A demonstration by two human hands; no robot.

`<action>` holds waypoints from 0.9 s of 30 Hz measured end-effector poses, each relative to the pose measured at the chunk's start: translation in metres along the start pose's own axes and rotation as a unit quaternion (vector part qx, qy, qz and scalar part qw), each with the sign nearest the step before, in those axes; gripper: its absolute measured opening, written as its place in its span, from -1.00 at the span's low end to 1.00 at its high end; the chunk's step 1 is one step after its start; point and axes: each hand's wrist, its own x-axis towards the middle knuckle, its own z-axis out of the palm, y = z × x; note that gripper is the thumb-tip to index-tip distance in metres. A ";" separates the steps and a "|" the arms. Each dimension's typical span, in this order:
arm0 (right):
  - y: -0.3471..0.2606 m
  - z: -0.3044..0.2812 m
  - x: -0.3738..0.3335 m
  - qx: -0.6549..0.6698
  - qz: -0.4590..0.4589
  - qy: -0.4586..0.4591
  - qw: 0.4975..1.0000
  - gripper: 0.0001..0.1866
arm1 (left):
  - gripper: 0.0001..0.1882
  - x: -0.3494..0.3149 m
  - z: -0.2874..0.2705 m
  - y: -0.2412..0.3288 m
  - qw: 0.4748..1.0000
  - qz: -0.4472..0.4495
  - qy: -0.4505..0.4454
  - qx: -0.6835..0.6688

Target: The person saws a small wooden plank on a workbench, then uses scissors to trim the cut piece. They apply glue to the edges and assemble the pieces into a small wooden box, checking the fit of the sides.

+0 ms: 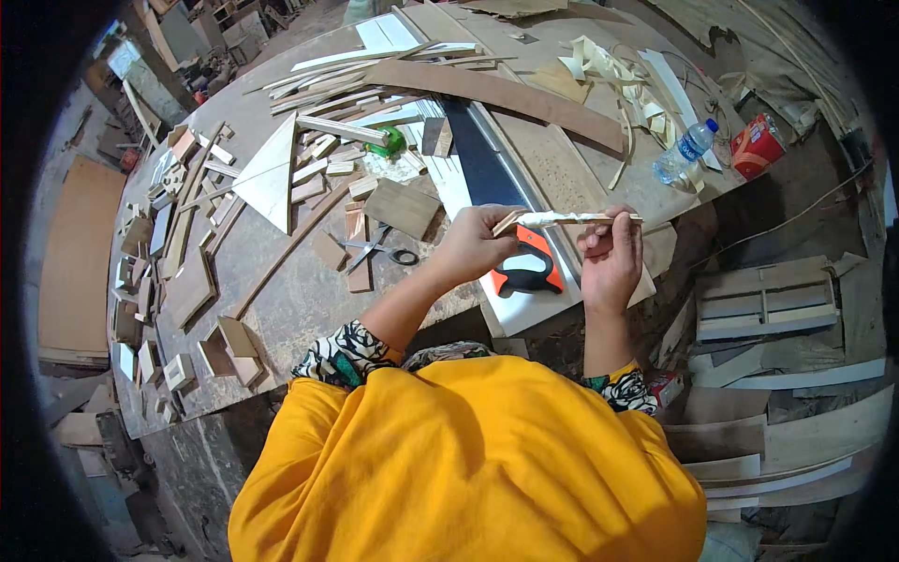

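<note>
Both hands are up over the near edge of the counter (281, 309) with a thin wooden stick (571, 219) held level between them. The left hand (473, 245) pinches its left end, fingers closed tight on it; the right hand (611, 258) grips it further along, thumb and fingers wrapped round from below. Something pale, a strip or tape perhaps, clings along the middle of the stick; I cannot tell which.

To my eye the stick looks slender enough to snap, so it wants a light, even grip, hands close to the worked part.

Just under the hands lies an orange and black tool (529, 267) on a white board. A pair of scissors (379, 248) sits to the left among wood offcuts, a plastic bottle (685, 150) and a red packet (757, 145) well off to the right. Nothing crowds the hands.
</note>
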 end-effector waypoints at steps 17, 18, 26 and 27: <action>-0.010 -0.019 0.006 -0.003 -0.025 0.014 1.000 -0.80 | -0.64 -0.011 -0.004 -0.015 0.939 -0.095 -0.108 -0.311; -0.010 -0.017 0.003 -0.004 -0.022 0.002 1.000 -0.80 | -0.63 -0.011 -0.004 -0.017 0.926 -0.099 -0.117 -0.346; -0.008 -0.017 -0.002 -0.034 -0.049 -0.016 0.998 -0.78 | -0.64 -0.010 0.001 -0.015 0.897 -0.101 -0.134 -0.409; -0.013 -0.024 0.003 -0.074 -0.079 0.008 0.994 -0.78 | -0.64 -0.012 0.001 -0.011 0.906 -0.099 -0.112 -0.397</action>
